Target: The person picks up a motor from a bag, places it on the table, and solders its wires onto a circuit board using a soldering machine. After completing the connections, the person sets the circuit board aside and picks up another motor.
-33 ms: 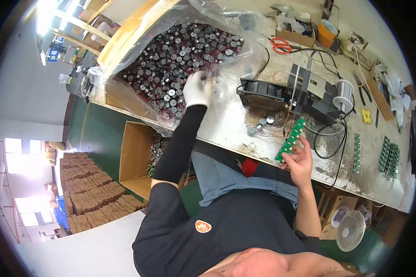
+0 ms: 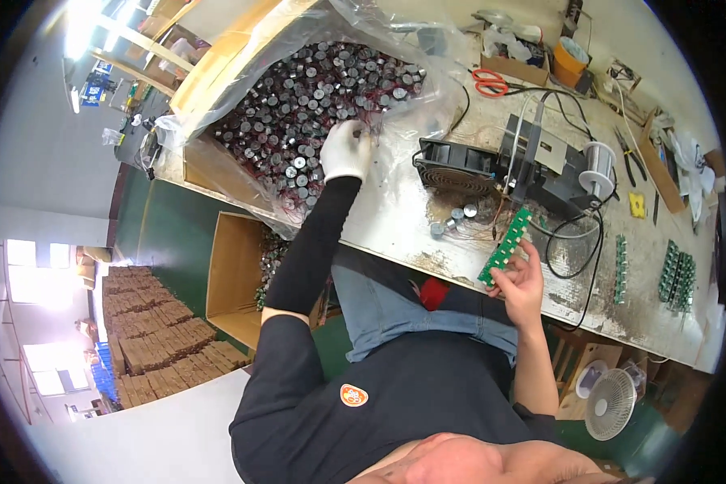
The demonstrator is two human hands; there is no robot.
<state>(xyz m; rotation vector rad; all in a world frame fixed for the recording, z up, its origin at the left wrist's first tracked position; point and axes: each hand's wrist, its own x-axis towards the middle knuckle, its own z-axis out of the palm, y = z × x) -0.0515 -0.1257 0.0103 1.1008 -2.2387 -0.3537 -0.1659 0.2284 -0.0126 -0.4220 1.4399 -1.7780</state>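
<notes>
My left hand [image 2: 345, 153], in a white glove with a black sleeve above it, rests at the right edge of a heap of small round metal motors [image 2: 315, 97] with thin red wires. Its fingers are curled in beside some wires; what they hold, if anything, is hidden. Near the table's front edge my bare right hand [image 2: 523, 278] grips a long green circuit board [image 2: 506, 246] by its lower end, tilted. Just left of the board lie a few loose motors [image 2: 458, 214] with wires. Behind it stand a black fan [image 2: 457, 165] and a soldering device [image 2: 544, 161].
Clear plastic lines the motor box [image 2: 242, 56]. A solder spool [image 2: 598, 168], black cable [image 2: 593, 270], red-handled scissors [image 2: 490, 82], pliers [image 2: 633, 157] and a yellow piece [image 2: 637, 205] lie rightward. Several finished-looking boards [image 2: 678, 274] sit far right. Below, a carton [image 2: 232, 278] stands left of my legs.
Both hands stay almost in place. The left hand has shifted very slightly upward; the right still grips the circuit board.
</notes>
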